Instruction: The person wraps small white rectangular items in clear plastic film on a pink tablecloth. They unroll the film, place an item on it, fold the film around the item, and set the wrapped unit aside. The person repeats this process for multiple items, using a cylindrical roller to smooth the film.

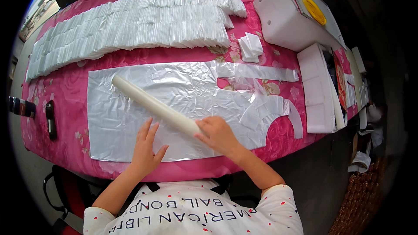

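Note:
A thin, shiny white plastic apron [109, 130] lies spread flat in front of me, its neck loop and straps toward the right. Whether it is one layer or several, I cannot tell. Slanting across it is a long whitish tube [152, 104], its far end toward the upper left. My right hand [217, 134] is closed round the tube's near right end. My left hand [148, 146] holds nothing; its fingers are spread over the apron's near part, just below the tube.
Rows of folded white plastic packets [130, 28] fill the far side of the pink flowered tablecloth [65, 91]. A small folded pile [250, 47] sits near a white foam box [278, 15]. Another foam piece [311, 91] stands right. A black oblong object [51, 119] and dark jar [24, 107] are left.

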A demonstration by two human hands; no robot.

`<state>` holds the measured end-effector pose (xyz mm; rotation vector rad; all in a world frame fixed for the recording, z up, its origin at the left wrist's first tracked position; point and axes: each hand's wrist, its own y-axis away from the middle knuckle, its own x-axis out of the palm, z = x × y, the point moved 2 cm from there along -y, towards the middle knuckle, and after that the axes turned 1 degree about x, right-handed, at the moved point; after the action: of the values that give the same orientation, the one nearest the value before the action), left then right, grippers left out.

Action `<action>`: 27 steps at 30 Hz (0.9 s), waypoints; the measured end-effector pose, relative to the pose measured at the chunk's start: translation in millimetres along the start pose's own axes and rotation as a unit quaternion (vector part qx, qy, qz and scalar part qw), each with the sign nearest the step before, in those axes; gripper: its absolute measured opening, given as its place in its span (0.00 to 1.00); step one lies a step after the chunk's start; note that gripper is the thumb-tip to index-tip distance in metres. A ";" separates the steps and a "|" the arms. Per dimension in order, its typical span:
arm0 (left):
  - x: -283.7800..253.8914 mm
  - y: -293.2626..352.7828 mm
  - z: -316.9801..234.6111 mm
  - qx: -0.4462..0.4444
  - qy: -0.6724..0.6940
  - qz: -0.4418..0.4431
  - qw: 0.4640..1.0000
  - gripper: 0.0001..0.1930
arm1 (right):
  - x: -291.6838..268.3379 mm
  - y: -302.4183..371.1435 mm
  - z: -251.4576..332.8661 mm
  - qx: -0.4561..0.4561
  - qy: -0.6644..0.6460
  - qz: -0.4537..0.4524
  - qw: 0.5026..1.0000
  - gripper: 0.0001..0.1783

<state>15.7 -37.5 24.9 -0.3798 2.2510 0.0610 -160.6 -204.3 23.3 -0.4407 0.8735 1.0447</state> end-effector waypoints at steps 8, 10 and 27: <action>34.5 -18.0 -15.7 0.075 -0.083 0.060 0.992 0.43 | -23.9 44.6 -69.6 0.099 0.205 -0.226 0.947 0.26; 41.1 -22.7 -23.6 0.112 -0.087 0.088 0.986 0.44 | -53.0 43.8 -109.0 0.139 0.255 -0.246 0.925 0.26; 80.5 -30.8 -53.2 0.179 -0.052 0.124 0.975 0.50 | -17.9 69.4 -93.4 0.028 0.066 -0.196 0.978 0.26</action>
<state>-63.6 -96.1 1.5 0.0968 2.1387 -0.1878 -264.3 -246.8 -12.8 -0.6124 0.8866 0.6322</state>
